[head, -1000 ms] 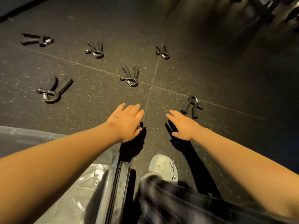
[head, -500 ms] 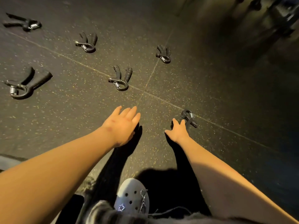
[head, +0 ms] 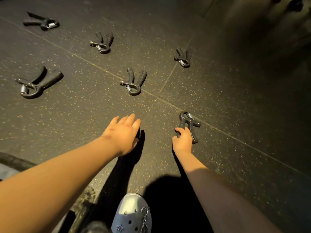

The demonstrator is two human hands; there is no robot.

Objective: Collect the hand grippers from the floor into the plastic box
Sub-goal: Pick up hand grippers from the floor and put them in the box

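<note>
Where it reached before, the right hand (head: 183,140) now grips a hand gripper (head: 189,122)

Dim, warm yellowish light falls from behind the person, throwing hard black shadows of both arms forward across the speckled floor (head: 218,81); upper right of the frame sinks into darkness, edges bend and blur.

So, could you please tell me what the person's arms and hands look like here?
The left hand and right hand are bare, showing no gloves, rings or watch; no sleeves are in view. Small marks dot the left hand's back.
</note>
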